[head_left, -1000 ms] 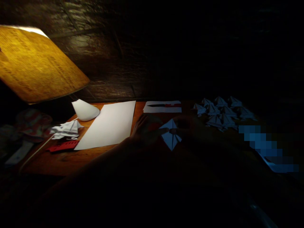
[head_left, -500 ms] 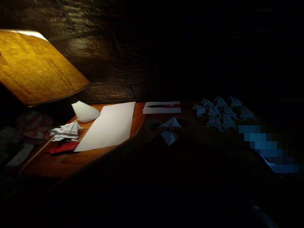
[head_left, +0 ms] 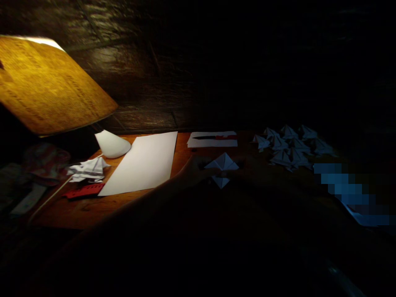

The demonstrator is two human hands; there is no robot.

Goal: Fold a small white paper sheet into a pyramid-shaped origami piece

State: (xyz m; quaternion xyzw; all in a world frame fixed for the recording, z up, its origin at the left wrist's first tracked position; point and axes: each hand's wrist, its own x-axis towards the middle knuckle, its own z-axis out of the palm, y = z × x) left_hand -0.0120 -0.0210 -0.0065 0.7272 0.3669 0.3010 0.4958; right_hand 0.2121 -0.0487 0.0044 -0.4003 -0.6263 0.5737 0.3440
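A small piece of folded white paper (head_left: 223, 161) is held between my two hands, above the table's middle. Its upper half stands out as a creased triangle, and a smaller point shows below the fingers. My left hand (head_left: 195, 170) closes on its left side, with fingers across the centre. From the right, my right hand (head_left: 249, 167) grips the other side, though deep shadow hides most of it. Beyond the paper lies a stack of white sheets (head_left: 194, 144) with a red-handled knife (head_left: 207, 137) on top.
A lit lamp with a yellow-brown shade (head_left: 52, 86) and white base (head_left: 113, 145) stands left. Near it lie a large white sheet (head_left: 142, 165), folded paper (head_left: 89, 169) and a red object (head_left: 83, 191). Several folded paper figures (head_left: 289, 146) sit right, near a pixelated blue patch (head_left: 343, 183).
The folded paper's upper triangle looks wider, and its lower point is shorter and more covered by fingers. Both hands stay on it. The whole view has shifted slightly.
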